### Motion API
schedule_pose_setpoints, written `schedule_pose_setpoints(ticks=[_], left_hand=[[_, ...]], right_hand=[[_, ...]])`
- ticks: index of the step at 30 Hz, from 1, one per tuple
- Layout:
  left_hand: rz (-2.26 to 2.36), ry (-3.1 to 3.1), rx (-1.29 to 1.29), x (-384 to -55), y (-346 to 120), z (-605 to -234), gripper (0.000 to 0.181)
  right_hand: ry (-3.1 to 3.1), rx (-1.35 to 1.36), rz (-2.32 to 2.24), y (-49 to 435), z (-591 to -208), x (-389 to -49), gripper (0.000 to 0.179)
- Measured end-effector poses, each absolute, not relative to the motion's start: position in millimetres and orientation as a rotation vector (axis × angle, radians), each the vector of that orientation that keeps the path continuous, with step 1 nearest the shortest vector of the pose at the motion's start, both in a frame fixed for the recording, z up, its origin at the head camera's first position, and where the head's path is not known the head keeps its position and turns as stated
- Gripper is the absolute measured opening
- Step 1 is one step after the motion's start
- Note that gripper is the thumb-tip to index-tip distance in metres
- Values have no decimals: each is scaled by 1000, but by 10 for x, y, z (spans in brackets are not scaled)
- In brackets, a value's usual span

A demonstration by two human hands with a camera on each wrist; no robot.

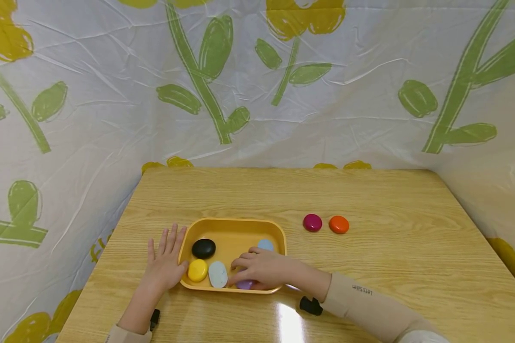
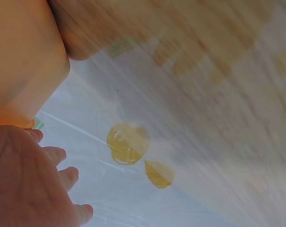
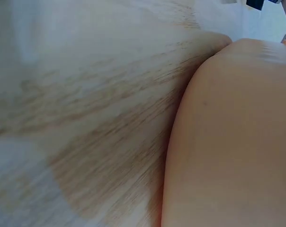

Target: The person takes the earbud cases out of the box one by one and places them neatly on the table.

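Observation:
A yellow-orange tray [image 1: 236,222] holds several smooth, rounded stone-like pieces. At its left are a black piece [image 1: 203,248], a yellow piece [image 1: 198,270] and a pale grey piece [image 1: 218,274]; a light blue piece [image 1: 265,245] shows behind the right hand. My left hand [image 1: 165,267] lies with fingers spread beside the tray's left end, its thumb at the rim. Inside the tray's right half, my right hand [image 1: 263,267] has thumb and finger on either side of a purple piece [image 1: 245,284], which it partly hides. The right wrist view shows only the tray's outer wall [image 3: 233,132].
To the tray's right, a magenta piece [image 1: 313,223] and an orange piece [image 1: 339,225] lie on the wooden table [image 1: 395,247]. Black wrist devices [image 1: 311,306] sit under both forearms. A flower-printed sheet [image 1: 352,119] hangs behind the table and along its sides.

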State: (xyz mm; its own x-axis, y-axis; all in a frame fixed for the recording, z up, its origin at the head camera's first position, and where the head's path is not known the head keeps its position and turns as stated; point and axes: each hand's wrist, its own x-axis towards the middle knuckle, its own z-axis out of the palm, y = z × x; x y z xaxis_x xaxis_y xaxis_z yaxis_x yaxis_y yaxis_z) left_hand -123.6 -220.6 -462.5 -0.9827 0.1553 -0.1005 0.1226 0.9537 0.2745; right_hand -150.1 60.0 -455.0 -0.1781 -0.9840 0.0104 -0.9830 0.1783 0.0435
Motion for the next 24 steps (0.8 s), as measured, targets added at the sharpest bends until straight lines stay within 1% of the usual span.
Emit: schedule_pose_setpoints(ticks=[7,16,24], left_hand=[[421,2982,211,-1236,-2204,-4624,74],[440,2967,214,-1235,-2205,-4622,74],[451,2967,207,-1236,-2212,-4624,75]], right_hand=[[-2441,2024,-23,619,-4551,-1526,35],[-2441,2030,-44,607,-4598,-1537,38],[-2420,1950,42,618,-4585,-1583,42]])
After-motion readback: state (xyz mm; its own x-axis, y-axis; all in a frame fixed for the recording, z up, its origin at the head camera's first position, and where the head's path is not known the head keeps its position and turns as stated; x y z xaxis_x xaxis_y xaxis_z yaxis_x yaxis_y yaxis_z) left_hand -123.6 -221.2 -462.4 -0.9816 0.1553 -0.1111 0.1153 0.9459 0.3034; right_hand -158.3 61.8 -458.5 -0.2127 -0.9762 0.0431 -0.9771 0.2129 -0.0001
